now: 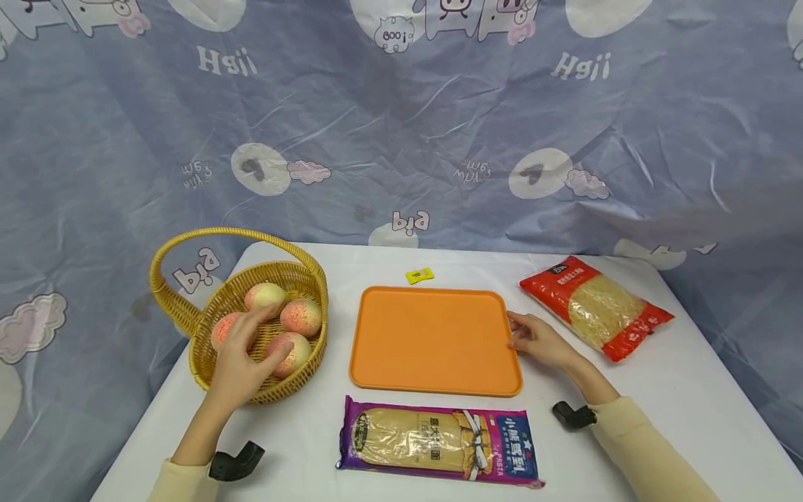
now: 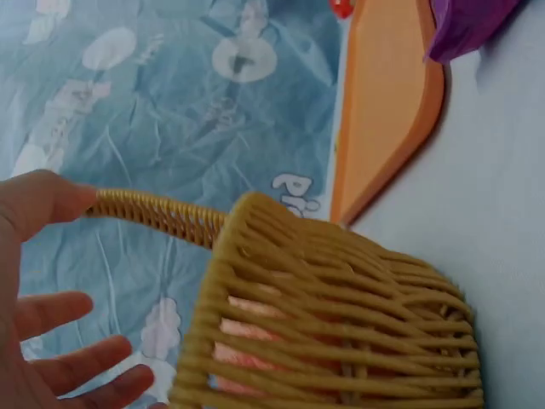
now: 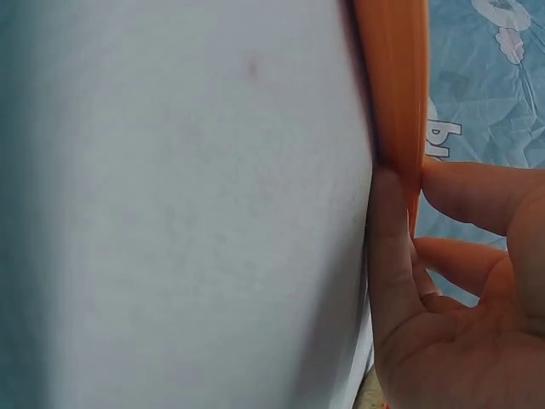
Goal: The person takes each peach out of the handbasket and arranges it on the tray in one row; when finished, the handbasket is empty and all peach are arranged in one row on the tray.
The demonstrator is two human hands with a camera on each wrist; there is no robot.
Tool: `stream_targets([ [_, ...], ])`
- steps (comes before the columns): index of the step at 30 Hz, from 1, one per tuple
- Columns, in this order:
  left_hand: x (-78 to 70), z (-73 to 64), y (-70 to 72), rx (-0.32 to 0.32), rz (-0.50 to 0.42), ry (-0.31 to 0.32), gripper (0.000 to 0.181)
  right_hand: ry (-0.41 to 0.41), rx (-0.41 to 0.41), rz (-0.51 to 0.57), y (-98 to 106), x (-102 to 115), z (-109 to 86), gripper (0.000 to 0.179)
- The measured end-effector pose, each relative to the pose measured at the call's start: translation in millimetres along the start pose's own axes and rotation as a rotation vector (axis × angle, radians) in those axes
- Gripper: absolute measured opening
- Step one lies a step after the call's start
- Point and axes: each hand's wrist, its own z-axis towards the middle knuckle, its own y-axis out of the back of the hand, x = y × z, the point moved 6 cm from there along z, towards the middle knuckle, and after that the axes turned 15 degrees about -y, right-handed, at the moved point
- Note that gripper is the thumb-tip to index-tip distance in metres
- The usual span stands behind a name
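My left hand (image 1: 241, 362) is over a woven basket (image 1: 263, 395) at the left, thumb and fingers spread apart. Inside it lie several pink-and-yellow peaches (image 1: 301, 317). In the left wrist view the fingers (image 2: 64, 315) are apart with nothing gripped, and the basket's weave (image 2: 341, 298) fills the lower part. At the right short side of an orange tray (image 1: 433, 341), my right hand (image 1: 542, 339) holds the rim. The right wrist view shows fingertips on both sides of the tray's edge (image 3: 396, 85). The tray lies flat, with nothing on it.
A purple pack of pasta (image 1: 439, 443) lies in front of the tray. At the right is a red bag with a see-through window (image 1: 596, 307). A small yellow packet (image 1: 419, 275) lies behind the tray. The basket's tall handle (image 1: 228, 231) arches up at the back left.
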Motion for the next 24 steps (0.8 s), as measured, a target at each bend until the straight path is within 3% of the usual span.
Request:
stream_targets([
  [11, 42.6, -14.2, -13.6, 0.273, -0.124, 0.291, 0.078, -0.027, 0.011, 0.028, -1, -6, 2.1, 0.060],
  [16, 53.3, -19.1, -21.4, 0.372, -0.191, 0.369, 0.076, -0.057, 0.021, 0.036, -2, -9, 2.1, 0.060],
  [24, 59.8, -20.6, -30.0, 0.445, -0.235, 0.458, 0.073, -0.050, 0.048, 0.075, -2, -8, 1.6, 0.061],
])
